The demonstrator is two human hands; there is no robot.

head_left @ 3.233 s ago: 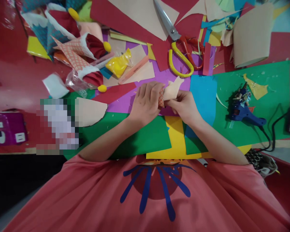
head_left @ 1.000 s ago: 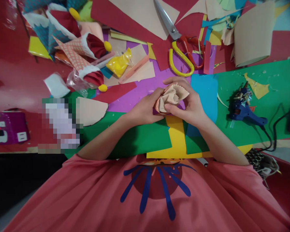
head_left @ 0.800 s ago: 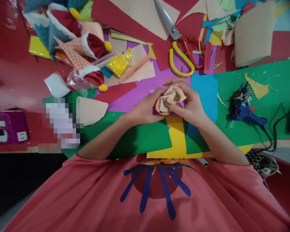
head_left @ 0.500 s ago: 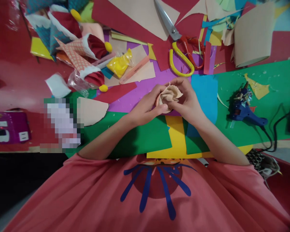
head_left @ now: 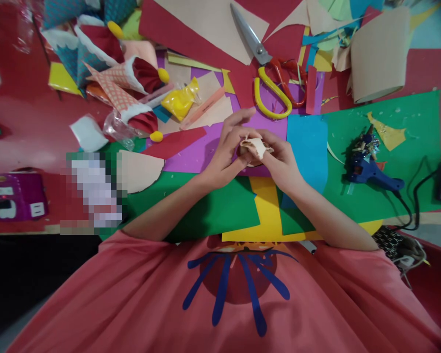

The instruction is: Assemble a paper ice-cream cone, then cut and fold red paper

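Nearer you than the scissors (head_left: 263, 56), your left hand (head_left: 224, 162) and right hand (head_left: 284, 159) grasp paper (head_left: 257, 146), crumpled end up, long axis unclear.

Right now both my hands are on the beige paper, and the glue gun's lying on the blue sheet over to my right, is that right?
Not quite: the head view shows the glue gun lying on the green sheet. It is to your right, and your left hand and right hand are both on the beige paper.
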